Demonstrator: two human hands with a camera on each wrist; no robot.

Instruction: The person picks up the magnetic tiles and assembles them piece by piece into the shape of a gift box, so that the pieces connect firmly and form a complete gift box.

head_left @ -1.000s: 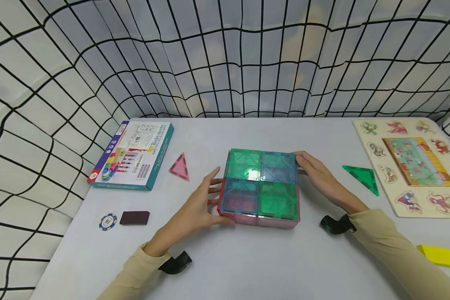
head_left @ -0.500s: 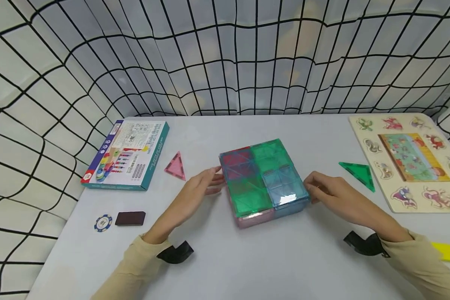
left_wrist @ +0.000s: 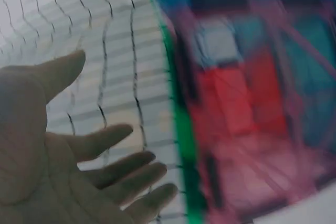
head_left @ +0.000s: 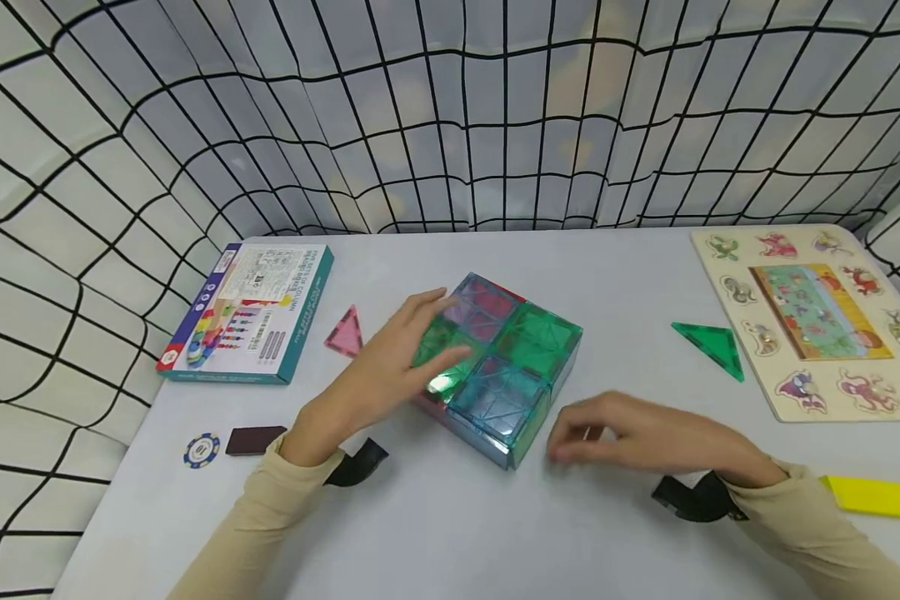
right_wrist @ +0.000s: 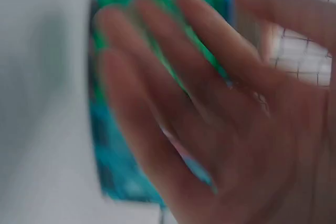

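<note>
A low, square box of see-through magnetic tiles [head_left: 534, 342] stands turned cornerwise on the table, its top showing green, blue and purplish squares. My left hand [head_left: 390, 358] is over its left side with fingers spread and straight, overlapping a green tile. In the left wrist view the palm and fingers of that hand [left_wrist: 68, 150] are beside the blurred pink-edged tile wall [left_wrist: 252, 177]. My right hand [head_left: 637, 433] is just right of the box's near corner, low over the table, its fingers loosely bent and holding nothing. The right wrist view has its fingers in front of the green-and-blue side [right_wrist: 121, 166].
A pink triangle tile [head_left: 345, 332] and a boxed toy set [head_left: 251, 312] lie left, with a poker chip [head_left: 202, 451] and a dark brown block [head_left: 253, 441] nearer. On the right are a green triangle tile [head_left: 712, 346], a wooden puzzle board [head_left: 765, 392] and a yellow block [head_left: 877, 497].
The tile box has turned clockwise on the table. My right hand has come away from its right side toward me, while my left hand has moved onto its left side.
</note>
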